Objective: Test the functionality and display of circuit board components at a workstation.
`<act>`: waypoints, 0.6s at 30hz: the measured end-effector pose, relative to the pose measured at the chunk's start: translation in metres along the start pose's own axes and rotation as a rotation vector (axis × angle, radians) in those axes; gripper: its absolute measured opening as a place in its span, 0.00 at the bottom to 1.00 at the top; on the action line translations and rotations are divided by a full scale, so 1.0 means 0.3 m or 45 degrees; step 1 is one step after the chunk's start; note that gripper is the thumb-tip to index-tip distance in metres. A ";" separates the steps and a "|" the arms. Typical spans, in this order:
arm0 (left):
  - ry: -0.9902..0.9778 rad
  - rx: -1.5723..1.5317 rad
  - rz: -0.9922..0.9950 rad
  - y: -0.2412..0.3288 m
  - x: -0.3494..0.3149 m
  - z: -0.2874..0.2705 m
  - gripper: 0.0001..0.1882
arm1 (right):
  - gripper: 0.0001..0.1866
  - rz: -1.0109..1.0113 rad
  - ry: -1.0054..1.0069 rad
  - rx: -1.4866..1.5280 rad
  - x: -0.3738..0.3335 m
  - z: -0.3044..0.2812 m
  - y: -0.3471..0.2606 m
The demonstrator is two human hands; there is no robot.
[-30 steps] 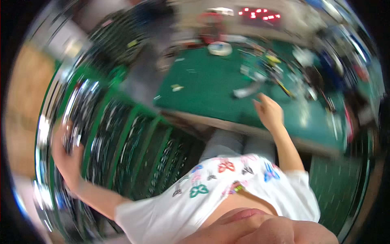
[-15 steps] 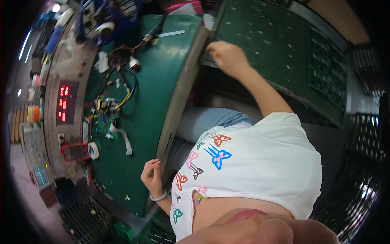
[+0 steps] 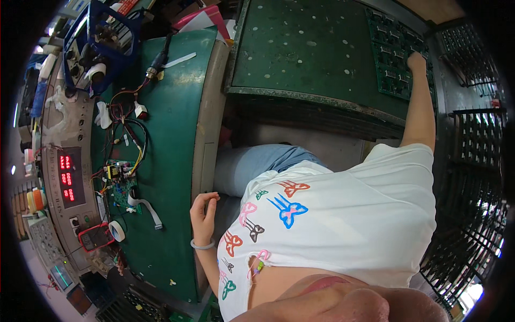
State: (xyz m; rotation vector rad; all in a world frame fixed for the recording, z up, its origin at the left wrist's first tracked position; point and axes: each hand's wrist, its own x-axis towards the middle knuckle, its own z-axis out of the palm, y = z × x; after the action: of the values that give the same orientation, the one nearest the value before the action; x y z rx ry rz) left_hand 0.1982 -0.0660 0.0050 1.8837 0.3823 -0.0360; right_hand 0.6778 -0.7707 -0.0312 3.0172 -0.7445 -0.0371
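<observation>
My left hand (image 3: 204,216), with a pale band at its wrist, hangs beside the near edge of the green-topped workbench (image 3: 174,188). Its fingers are loosely bent and apart, with nothing in them. Far off to the right, my right hand (image 3: 415,63) reaches over the outer part of a group of green circuit boards (image 3: 390,49). Its fingertips are hidden, so whether it grips a board cannot be seen. These boards lie side by side on a second dark green surface (image 3: 300,45).
On the workbench lie a wired circuit board (image 3: 120,174), a bundle of cables (image 3: 129,121), a grey ribbon cable (image 3: 147,206), a tape roll (image 3: 116,231) and a red-framed meter (image 3: 96,237). A unit with red digits (image 3: 68,177) stands behind. Black racks (image 3: 477,139) line the right side.
My right hand has moved right, from the second surface's near corner to the circuit boards. The view has turned rightward with it. My left hand stays by the bench edge, fingers still loosely bent.
</observation>
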 end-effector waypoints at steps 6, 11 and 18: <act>0.040 -0.053 -0.063 -0.001 0.026 0.000 0.07 | 0.21 -0.178 0.029 -0.190 0.306 0.192 0.193; 0.125 -0.129 -0.055 -0.022 0.056 0.016 0.08 | 0.28 -0.166 0.090 0.070 0.522 0.409 0.319; 0.137 -0.126 -0.051 -0.012 0.084 0.042 0.09 | 0.28 0.109 -0.095 0.667 0.591 0.447 0.341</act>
State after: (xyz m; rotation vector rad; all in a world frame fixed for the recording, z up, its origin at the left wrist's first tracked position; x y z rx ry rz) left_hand 0.2232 -0.0705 -0.0080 1.7849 0.4871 0.0569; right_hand 0.7829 -0.9474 -0.1640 3.4831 -1.0322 0.0572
